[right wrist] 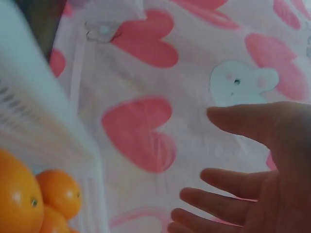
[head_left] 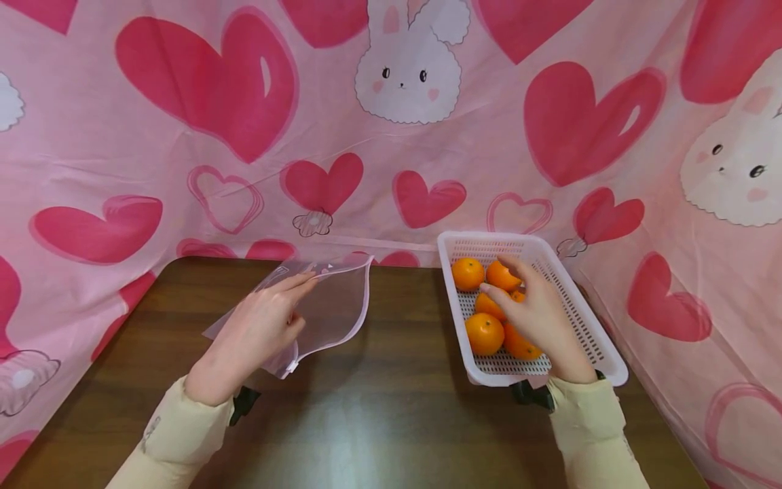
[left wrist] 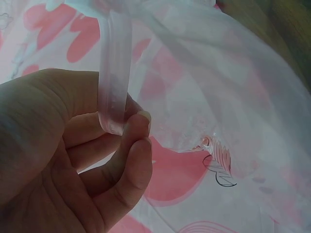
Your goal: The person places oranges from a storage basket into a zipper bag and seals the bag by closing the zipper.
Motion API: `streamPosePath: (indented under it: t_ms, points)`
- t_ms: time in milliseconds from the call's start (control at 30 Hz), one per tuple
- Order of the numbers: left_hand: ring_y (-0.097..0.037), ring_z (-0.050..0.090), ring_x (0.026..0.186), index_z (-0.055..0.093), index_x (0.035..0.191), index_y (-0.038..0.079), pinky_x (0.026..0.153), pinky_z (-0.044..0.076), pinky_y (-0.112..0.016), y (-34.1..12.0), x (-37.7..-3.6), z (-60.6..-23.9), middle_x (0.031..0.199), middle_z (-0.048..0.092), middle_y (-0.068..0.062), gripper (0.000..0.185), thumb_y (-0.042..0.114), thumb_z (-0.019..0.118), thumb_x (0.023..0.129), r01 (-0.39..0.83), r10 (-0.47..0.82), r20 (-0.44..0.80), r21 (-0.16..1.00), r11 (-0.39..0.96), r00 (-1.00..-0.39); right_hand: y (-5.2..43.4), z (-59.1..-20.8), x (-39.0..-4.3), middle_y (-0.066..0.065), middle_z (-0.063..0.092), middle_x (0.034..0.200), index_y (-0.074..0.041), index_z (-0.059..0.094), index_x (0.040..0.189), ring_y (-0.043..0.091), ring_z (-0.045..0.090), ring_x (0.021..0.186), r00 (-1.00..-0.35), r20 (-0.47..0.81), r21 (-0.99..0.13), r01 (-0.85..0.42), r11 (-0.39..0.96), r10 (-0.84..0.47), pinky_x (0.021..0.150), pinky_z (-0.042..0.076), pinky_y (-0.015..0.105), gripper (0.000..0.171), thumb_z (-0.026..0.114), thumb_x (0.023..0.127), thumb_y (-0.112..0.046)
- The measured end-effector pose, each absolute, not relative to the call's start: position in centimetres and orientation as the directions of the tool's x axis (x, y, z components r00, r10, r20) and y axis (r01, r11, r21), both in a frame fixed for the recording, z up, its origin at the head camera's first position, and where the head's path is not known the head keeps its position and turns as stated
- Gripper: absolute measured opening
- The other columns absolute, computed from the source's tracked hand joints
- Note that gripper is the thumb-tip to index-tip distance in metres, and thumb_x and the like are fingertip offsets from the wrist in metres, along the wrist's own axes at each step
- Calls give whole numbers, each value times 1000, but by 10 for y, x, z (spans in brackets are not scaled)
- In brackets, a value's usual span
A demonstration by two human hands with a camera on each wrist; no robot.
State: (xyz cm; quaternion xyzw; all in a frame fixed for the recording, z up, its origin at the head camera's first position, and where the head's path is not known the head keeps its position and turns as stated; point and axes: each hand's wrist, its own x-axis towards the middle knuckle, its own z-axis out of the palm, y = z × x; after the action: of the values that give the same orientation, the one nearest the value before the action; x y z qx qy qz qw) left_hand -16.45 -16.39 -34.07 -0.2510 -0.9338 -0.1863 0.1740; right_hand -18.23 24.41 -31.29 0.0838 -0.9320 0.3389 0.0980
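Closest to us are two puffy cream sleeves (head_left: 186,418), with a dark band (head_left: 244,404) peeking out by each wrist. Below them we see the shiny brown table (head_left: 391,421).

A bit farther on, we find the left hand (head_left: 253,329). Its fingers are bent and pinch the edge of a thin, see-through bag (head_left: 336,305). The bag is on the left side of the table, and its wide mouth faces right. A little white slider (head_left: 292,367) sits at the near end of that mouth. We can't tell if the bag touches the table.

On the right side is a white basket (head_left: 616,372) with lots of small holes. We count at least five oranges (head_left: 485,334) in it, bunched near its left side. The right hand (head_left: 544,316) is above them, with its thumb and fingers spread apart. From the right wrist we see a gap between its fingertips and the fruit.

Farthest away, behind the table, hangs a pink cloth (head_left: 342,142) with red hearts (head_left: 577,122) and white bunnies (head_left: 408,88).
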Motion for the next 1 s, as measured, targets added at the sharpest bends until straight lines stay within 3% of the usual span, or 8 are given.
streamPosePath:
  t_ms: [400,767,1000]
  points:
    - [-11,37,54,62,137,-1,53,42,-31,-162,-164,-341,140,59,-20,59,-5,72,79,529,395,417,279,801,-818,267,-346,-185,30,54,137,6,45,147,49,53,120,-982,114,-504,-186,844,-149,104,38,65,75,78,91,-30]
    - [-9,37,53,61,139,0,51,41,-28,-162,-163,-344,141,58,-18,60,-5,71,81,516,389,398,292,805,-831,275,-366,-183,29,51,143,4,45,149,47,51,121,-989,26,-491,-137,860,-143,105,36,66,83,82,87,-36]
    - [-11,39,55,61,139,0,51,41,-29,-162,-163,-345,141,58,-18,60,-4,72,80,516,391,396,288,806,-831,278,-372,-183,30,52,141,5,48,146,47,52,120,-986,57,-475,-167,864,-160,106,35,66,82,84,84,-35]
